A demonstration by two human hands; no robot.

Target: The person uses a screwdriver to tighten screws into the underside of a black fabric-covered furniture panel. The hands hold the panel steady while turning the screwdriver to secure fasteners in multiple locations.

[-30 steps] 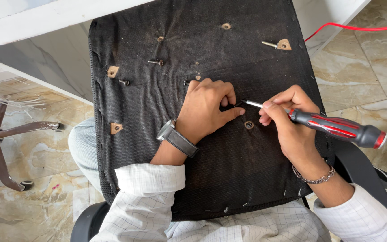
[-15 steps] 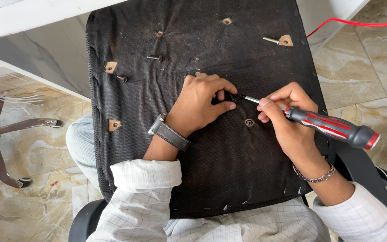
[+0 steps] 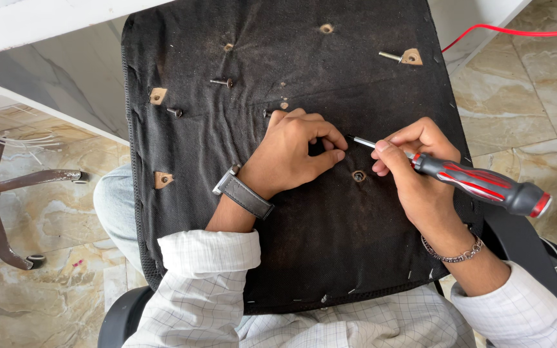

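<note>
Head view: a red-and-black screwdriver [image 3: 478, 185] is gripped in the closed right hand [image 3: 414, 174], its tip guided by the curled left hand [image 3: 294, 151] onto the black seat underside [image 3: 330, 258] across the lap, so steady seating on a fastener seems required.

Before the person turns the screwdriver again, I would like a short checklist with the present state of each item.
1. Right hand grips the screwdriver by the shaft near the handle: ok.
2. Screwdriver tip seated in a screw: cannot tell, the left hand hides it.
3. Left hand fingers pinched at the tip to steady it: ok.
4. Black seat underside lies flat on the person's lap: ok.
5. Loose screws stand clear of both hands: ok.
6. Open hole beside the tip is unobstructed: ok.
</note>
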